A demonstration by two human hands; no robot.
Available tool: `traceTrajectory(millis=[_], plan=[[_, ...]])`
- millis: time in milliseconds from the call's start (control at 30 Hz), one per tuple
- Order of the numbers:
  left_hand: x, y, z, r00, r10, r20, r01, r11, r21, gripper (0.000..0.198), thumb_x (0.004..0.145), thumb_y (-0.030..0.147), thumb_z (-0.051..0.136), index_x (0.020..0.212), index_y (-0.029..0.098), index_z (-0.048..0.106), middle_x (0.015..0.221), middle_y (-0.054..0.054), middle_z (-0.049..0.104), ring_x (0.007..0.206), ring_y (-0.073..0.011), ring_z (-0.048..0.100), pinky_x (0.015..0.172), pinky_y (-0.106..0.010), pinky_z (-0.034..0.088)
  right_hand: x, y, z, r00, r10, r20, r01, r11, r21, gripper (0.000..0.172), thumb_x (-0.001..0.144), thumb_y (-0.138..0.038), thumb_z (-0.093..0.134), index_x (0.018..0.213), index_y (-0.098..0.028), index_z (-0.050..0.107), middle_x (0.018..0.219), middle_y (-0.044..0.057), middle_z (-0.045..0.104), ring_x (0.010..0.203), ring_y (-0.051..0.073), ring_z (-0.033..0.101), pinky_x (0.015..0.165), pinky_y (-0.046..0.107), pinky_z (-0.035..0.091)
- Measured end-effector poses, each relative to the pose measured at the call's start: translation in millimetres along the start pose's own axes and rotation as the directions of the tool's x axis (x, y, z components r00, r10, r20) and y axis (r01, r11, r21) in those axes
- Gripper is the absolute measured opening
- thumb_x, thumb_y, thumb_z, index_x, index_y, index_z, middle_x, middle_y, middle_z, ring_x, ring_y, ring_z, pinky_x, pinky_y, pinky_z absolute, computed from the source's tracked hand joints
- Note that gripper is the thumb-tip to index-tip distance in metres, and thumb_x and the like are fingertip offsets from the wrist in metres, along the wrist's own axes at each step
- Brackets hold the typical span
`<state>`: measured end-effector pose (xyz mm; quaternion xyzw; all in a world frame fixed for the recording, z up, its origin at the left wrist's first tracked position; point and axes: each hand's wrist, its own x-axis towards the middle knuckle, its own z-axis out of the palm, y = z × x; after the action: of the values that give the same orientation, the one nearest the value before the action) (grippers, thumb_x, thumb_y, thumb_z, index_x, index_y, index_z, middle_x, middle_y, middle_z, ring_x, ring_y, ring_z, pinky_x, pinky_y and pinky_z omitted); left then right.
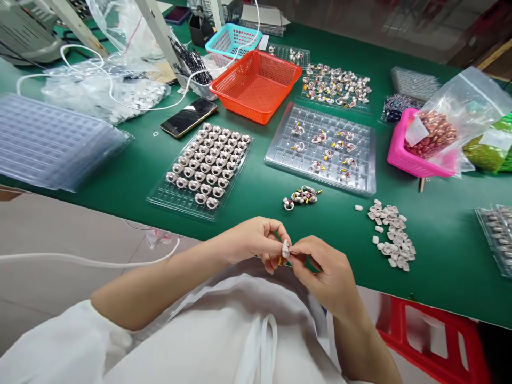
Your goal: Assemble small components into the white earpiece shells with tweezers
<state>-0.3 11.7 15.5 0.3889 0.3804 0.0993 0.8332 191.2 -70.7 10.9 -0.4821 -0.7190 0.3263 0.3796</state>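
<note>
A small pale shell part [285, 248], shaped like an earbud housing, is pinched between my two hands at the table's front edge. My left hand [264, 242] grips it from the left, with a bit of yellow showing below its fingers. Thumb and fingertips of my right hand [320, 264] close on its right side; whether they hold another tiny piece is hidden. Just beyond lies a small heap of ring-shaped parts [302, 196] with yellow and dark red bits. To the right are scattered small white caps [394, 234].
Behind my hands lie a tray of ring-shaped shells [168, 197] and a clear tray [280, 144] of wired parts. Farther back stand an orange basket [252, 96] and a phone [188, 118]. A pink basket [424, 168] is at right, stacked plastic trays [52, 138] at left.
</note>
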Motion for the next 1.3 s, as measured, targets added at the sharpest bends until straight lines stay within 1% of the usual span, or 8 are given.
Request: traceTrajectory(millis=[200, 433, 633, 767, 867, 967, 1100, 1300], plan=[[5.3, -4.1, 1.1, 0.999, 0.039, -0.023, -0.037, 0.995, 0.090, 0.020, 0.071, 0.021, 0.082, 0.082, 0.014, 0.068, 0.061, 0.001, 0.071, 0.054, -0.0117, 0.067, 0.057, -0.023, 0.057, 2.0, 0.7, -6.6, 0.989, 0.096, 0.111, -0.088, 0.993, -0.077, 0.008, 0.096, -0.018, 0.057, 0.091, -0.023, 0.061, 0.083, 0.000, 0.067, 0.068, 0.012, 0.059, 0.059, 0.024, 0.045], [6.4, -13.5, 9.1, 0.950, 0.247, -0.192, -0.222, 0.964, 0.145, 0.024, 0.071, 0.019, 0.081, 0.082, 0.016, 0.060, 0.062, 0.003, 0.068, 0.055, -0.0106, 0.064, 0.057, -0.021, 0.052, 2.4, 3.2, 0.2, 0.950, 0.311, 0.010, -0.311, 0.950, 0.017, 0.013, 0.095, -0.028, 0.060, 0.086, -0.022, 0.064, 0.072, -0.001, 0.065, 0.059, 0.012, 0.054, 0.053, 0.024, 0.040], [5.4, -18.8, 7.5, 0.913, 0.360, -0.190, -0.329, 0.928, 0.176, 0.019, 0.080, 0.028, 0.077, 0.091, 0.014, 0.073, 0.079, -0.005, 0.077, 0.070, -0.0150, 0.070, 0.069, -0.026, 0.057, 0.8, 5.6, 5.2, 0.918, 0.396, -0.007, -0.390, 0.908, 0.151, 0.016, 0.095, -0.034, 0.061, 0.087, -0.021, 0.066, 0.073, -0.001, 0.064, 0.062, 0.013, 0.054, 0.056, 0.024, 0.041], [3.8, -22.2, 1.5, 0.903, 0.408, -0.132, -0.369, 0.896, 0.247, 0.022, 0.085, 0.030, 0.072, 0.100, 0.015, 0.078, 0.086, -0.006, 0.080, 0.079, -0.0182, 0.074, 0.077, -0.029, 0.060, 0.0, 8.8, 7.6, 0.895, 0.446, 0.005, -0.434, 0.869, 0.237, 0.019, 0.096, -0.039, 0.061, 0.090, -0.022, 0.067, 0.070, -0.002, 0.060, 0.061, 0.013, 0.052, 0.055, 0.024, 0.039], [2.8, -25.4, -1.0, 0.903, 0.415, -0.112, -0.380, 0.892, 0.246, 0.026, 0.083, 0.027, 0.074, 0.106, 0.015, 0.077, 0.092, -0.008, 0.081, 0.083, -0.0198, 0.075, 0.081, -0.032, 0.062, -0.4, 11.2, 9.1, 0.869, 0.494, 0.007, -0.475, 0.832, 0.287, 0.022, 0.096, -0.042, 0.061, 0.091, -0.021, 0.066, 0.071, -0.001, 0.062, 0.060, 0.012, 0.049, 0.055, 0.024, 0.038], [2.3, -27.5, -1.1, 0.885, 0.446, -0.137, -0.398, 0.875, 0.276, 0.025, 0.080, 0.024, 0.076, 0.103, 0.014, 0.075, 0.092, -0.007, 0.080, 0.084, -0.0198, 0.076, 0.080, -0.031, 0.062, 0.0, 11.9, 10.3, 0.857, 0.515, 0.024, -0.496, 0.810, 0.313, 0.024, 0.095, -0.042, 0.062, 0.090, -0.020, 0.066, 0.071, -0.001, 0.062, 0.059, 0.012, 0.046, 0.054, 0.025, 0.036], [1.4, -27.1, -0.4, 0.853, 0.504, -0.138, -0.411, 0.810, 0.419, 0.014, 0.083, 0.025, 0.074, 0.093, 0.015, 0.074, 0.085, -0.005, 0.079, 0.077, -0.0169, 0.074, 0.075, -0.026, 0.060, 2.0, 10.1, 11.2, 0.846, 0.532, 0.016, -0.508, 0.799, 0.321, 0.024, 0.094, -0.042, 0.063, 0.090, -0.019, 0.067, 0.075, 0.001, 0.064, 0.064, 0.013, 0.050, 0.058, 0.026, 0.038], [-1.8, -24.7, -0.1, 0.793, 0.605, -0.077, -0.419, 0.632, 0.652, 0.009, 0.089, 0.021, 0.067, 0.094, 0.019, 0.074, 0.090, -0.003, 0.081, 0.078, -0.0153, 0.075, 0.077, -0.023, 0.058, 5.6, 5.9, 13.9, 0.834, 0.550, 0.037, -0.508, 0.741, 0.439, 0.027, 0.091, -0.045, 0.066, 0.087, -0.019, 0.067, 0.074, 0.001, 0.066, 0.062, 0.013, 0.052, 0.057, 0.025, 0.041]])
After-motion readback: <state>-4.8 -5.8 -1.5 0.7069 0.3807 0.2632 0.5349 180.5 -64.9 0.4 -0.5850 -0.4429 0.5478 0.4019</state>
